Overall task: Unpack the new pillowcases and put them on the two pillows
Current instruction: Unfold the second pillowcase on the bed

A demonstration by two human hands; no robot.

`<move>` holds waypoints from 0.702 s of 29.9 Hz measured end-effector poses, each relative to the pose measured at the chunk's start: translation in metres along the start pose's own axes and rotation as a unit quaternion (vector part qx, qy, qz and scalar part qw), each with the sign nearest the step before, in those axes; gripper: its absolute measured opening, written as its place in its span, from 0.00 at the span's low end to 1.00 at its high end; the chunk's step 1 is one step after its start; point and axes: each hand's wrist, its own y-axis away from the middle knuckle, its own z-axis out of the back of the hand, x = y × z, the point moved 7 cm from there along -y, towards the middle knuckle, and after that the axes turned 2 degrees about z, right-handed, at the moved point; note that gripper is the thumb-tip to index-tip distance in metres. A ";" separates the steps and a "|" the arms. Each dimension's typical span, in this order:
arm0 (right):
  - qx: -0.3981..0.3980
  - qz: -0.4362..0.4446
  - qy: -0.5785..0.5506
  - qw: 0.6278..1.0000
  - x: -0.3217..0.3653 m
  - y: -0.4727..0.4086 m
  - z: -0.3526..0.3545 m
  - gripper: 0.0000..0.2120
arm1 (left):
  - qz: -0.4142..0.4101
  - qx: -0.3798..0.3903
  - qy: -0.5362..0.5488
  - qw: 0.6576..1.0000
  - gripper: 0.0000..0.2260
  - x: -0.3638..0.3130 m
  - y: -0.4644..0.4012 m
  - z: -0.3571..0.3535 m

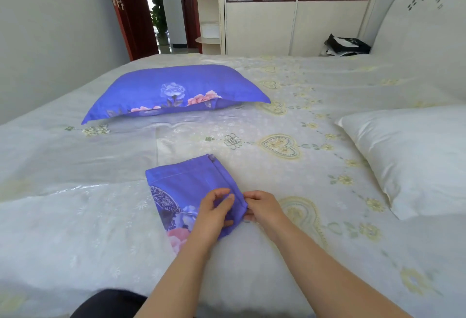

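Where the left hand [216, 213] lies over the near right corner of the folded purple floral fabric pillowcase [184, 189], its palm hides part of the cloth, and both forearms run out of the bottom edge. Both hands pinch that corner, the right hand [261, 205] from the outer side, fingers curled on the hem. Beyond them lies a purple floral covered pillow [176, 90]; right of the right hand, a bare white satin pillow [413, 158], cut off by the frame.
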 end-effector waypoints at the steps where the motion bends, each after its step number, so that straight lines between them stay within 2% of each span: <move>1: 0.003 0.007 0.001 1.000 -0.001 0.003 -0.001 0.07 | 0.033 -0.020 0.028 0.999 0.07 0.003 0.003 0.000; 3: 0.000 0.020 0.001 1.000 0.001 0.007 -0.005 0.05 | 0.061 -0.054 -0.015 0.997 0.12 0.005 0.004 0.001; 4: -0.003 0.019 -0.003 1.000 0.003 0.007 -0.006 0.07 | 0.063 -0.060 -0.054 0.995 0.15 0.005 0.004 0.003; 6: 0.000 0.006 0.011 1.000 0.006 0.009 -0.008 0.14 | 0.073 -0.047 -0.119 0.989 0.17 0.005 0.002 0.004; 8: 0.016 0.023 0.057 0.998 0.009 0.010 -0.011 0.13 | 0.088 -0.025 -0.145 0.985 0.16 0.004 0.002 0.003; 12: 0.036 0.059 0.083 0.994 0.005 0.016 -0.012 0.12 | 0.107 0.010 -0.082 0.991 0.08 0.007 0.004 0.001; 17: 0.025 0.032 0.041 0.998 0.002 0.022 -0.009 0.14 | 0.130 0.017 0.004 0.991 0.03 0.012 0.009 0.006; 21: -0.007 0.094 0.159 0.983 0.020 0.018 -0.003 0.19 | 0.113 0.054 0.013 0.992 0.06 0.015 0.017 -0.004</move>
